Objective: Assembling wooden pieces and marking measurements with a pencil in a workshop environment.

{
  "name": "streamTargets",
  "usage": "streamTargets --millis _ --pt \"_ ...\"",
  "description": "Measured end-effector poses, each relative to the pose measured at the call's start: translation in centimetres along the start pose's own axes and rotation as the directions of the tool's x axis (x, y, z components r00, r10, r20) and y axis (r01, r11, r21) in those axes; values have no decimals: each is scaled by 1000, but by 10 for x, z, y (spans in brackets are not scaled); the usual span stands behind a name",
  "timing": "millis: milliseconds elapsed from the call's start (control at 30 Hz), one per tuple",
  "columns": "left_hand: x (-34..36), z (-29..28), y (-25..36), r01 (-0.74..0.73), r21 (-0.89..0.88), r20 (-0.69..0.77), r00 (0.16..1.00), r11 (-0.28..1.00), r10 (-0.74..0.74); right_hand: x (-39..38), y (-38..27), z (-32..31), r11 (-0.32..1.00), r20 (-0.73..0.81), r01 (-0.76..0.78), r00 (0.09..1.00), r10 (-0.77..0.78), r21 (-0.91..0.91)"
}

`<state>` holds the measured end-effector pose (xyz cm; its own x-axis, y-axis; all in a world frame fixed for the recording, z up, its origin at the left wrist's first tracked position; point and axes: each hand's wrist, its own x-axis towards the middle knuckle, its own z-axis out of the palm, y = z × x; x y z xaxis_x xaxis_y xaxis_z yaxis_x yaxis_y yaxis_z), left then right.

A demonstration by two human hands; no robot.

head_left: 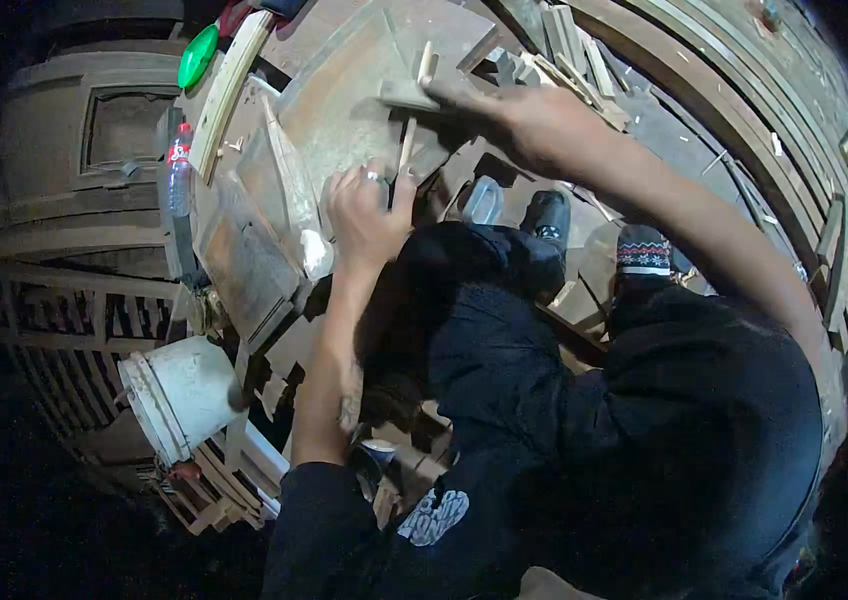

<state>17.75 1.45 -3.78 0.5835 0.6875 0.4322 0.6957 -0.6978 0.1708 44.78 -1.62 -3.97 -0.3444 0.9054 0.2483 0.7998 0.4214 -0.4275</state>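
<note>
One slim, pale stick point(408, 145) stands out from the left hand point(366, 212), whose fingers are curled closed around its near end, with the thumb alongside. Closed on one end of a flat, greyish block point(402, 95), the right hand point(522, 125) holds it crosswise over the stick, above the left hand and close to the edge of a tan, worn surface point(339, 130). Whether the block is plain wood or something rougher, I cannot tell; nor can I see whether the stick leans on anything.

The likeliest trouble, I judge, is a slip: with the stick gripped only near one end, a hard push from the block could twist it or snap it. If the block ran down the stick, it could scrape the left thumb, which lies right in line. Splinters are another risk where bare skin meets wood.

Around the hands, loose wood scraps point(589, 65) lie beyond the right forearm, and a dropped stick could easily get lost among them. A clear plastic tub point(484, 202) sits near the feet, where a falling piece could hit it. A bottle point(180, 178) stands well apart, on the left.
</note>
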Motion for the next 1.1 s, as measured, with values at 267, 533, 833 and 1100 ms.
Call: streamTargets --millis 267,533,833,1100 --pt "0 -6 7 -57 -51 -53 997 997 54 -7 -13 -16 985 131 175 976 -173 0" --pt "-4 -3 0 -47 -29 -39 998 998 45 -3 -15 -3 994 27 103 994 -104 23" --pt "-1 -8 3 14 -59 22 1000 998 -12 -2 0 1 990 22 -4 1000 1 143" --pt "0 -9 3 -3 -137 13 1000 991 5 1 10 -11 984 -27 -168 985 170 65"
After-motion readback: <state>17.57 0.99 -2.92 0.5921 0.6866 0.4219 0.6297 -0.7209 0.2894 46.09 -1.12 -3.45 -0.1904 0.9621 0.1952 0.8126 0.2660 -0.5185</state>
